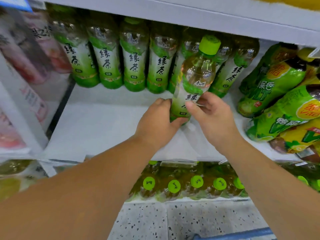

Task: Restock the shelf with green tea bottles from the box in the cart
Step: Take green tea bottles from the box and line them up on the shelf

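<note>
both hands grip tilted green tea bottle, seemingly touching shelf.

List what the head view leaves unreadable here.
Head view:
Base of the held green-capped clear plastic tea bottle: covered by the left hand, shelf contact unclear.
Most caps of the back-row green-labelled bottles: hidden under the white upper shelf.
Pink packs at left: motion-blurred.
Cart box: outside the frame.
</note>
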A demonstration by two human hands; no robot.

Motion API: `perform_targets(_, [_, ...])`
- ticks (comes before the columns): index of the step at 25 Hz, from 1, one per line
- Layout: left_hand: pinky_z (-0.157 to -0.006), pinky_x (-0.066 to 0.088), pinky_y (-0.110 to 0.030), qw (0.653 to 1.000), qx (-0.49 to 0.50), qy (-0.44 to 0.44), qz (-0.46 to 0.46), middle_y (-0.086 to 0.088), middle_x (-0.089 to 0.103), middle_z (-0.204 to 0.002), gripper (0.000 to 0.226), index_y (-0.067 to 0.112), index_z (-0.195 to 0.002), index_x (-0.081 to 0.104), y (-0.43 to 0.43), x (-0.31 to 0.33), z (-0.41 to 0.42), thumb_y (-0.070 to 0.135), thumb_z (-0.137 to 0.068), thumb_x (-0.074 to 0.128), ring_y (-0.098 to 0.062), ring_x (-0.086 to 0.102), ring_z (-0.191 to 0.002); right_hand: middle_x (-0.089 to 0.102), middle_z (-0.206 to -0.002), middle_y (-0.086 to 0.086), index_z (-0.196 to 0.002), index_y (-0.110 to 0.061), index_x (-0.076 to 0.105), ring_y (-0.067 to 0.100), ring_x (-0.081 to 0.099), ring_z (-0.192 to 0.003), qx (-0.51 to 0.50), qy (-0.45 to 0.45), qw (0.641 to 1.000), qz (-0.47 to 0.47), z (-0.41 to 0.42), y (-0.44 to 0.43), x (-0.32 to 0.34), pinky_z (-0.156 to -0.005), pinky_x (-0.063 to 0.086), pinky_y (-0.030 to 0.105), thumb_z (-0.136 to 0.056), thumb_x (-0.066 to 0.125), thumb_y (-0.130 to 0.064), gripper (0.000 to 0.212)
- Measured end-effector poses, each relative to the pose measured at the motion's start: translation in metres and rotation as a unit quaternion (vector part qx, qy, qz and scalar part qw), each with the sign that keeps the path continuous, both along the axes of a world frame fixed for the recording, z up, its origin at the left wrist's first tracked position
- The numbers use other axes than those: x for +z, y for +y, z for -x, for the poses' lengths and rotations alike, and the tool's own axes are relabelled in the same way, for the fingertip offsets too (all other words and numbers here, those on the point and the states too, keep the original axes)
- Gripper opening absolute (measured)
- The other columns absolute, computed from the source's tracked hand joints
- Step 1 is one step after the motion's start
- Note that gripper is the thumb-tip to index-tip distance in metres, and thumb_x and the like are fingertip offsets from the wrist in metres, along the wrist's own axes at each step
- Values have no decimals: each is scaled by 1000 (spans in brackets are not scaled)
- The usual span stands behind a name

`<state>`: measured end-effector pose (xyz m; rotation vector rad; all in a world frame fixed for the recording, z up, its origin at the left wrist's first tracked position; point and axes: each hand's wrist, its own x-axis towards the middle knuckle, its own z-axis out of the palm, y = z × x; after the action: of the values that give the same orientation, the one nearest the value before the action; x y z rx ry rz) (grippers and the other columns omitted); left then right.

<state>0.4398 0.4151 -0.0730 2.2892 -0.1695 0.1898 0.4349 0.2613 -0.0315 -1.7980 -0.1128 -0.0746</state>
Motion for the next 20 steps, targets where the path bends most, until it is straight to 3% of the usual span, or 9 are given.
perform_targets(3, [-82, 52, -40, 1000, -1, 10, -21, 2, 55, -103, 46, 24, -119, 60, 36, 1, 17, 52, -85, 68, -20, 55, -97, 76, -101, -9, -107, -28, 71, 7, 71, -95, -12, -9, 999, 46, 5, 32, -5, -89, 56, 30, -86, 76, -20, 23])
perform_targets(6, [-83, 50, -40, 998, 18, 13, -51, 0, 57, -103, 45, 22, -118, 59, 77, 4, 26, 53, -86, 66, -22, 54, -99, 75, -92, -17, -102, -34, 71, -1, 70, -90, 15, -18, 998, 61, 10, 72, -6, -83, 53, 17, -86, 76, -21, 21])
perform_targets(9, [-82, 48, -39, 996, 44, 34, -76, -2, 59, -104, 41, 21, -114, 58, 112, 9, 32, 51, -87, 66, -25, 53, -101, 74, -94, -18, -106, -26, 74, -5, 68, -90, 28, -36, 995, 85, 11, 110, -6, -80, 51, 11, -86, 75, -23, 20])
perform_targets(12, [-84, 47, -41, 992, 90, 57, -72, -2, 60, -109, 38, 20, -116, 54, 138, 15, 36, 45, -90, 66, -25, 52, -104, 75, -96, -15, -106, -22, 75, -4, 69, -92, 43, -44, 995, 78, 5, 145, -7, -84, 53, 15, -86, 75, -23, 20])
perform_targets(17, [-88, 51, -49, 983, 168, 67, -32, -3, 64, -115, 38, 22, -124, 47, 175, 10, 33, 33, -92, 64, -30, 58, -108, 77, -98, -7, -108, -14, 76, 6, 72, -93, 72, -68, 993, 70, -14, 203, -10, -86, 59, 35, -85, 75, -28, 27])
perform_targets(20, [-97, 46, -50, 971, 221, 92, -10, -9, 56, -124, 39, 16, -130, 44, 184, 8, 26, 29, -96, 59, -32, 53, -117, 77, -96, -5, -105, -14, 77, 8, 73, -91, 80, -70, 992, 65, -27, 227, -13, -84, 60, 39, -83, 74, -33, 30])
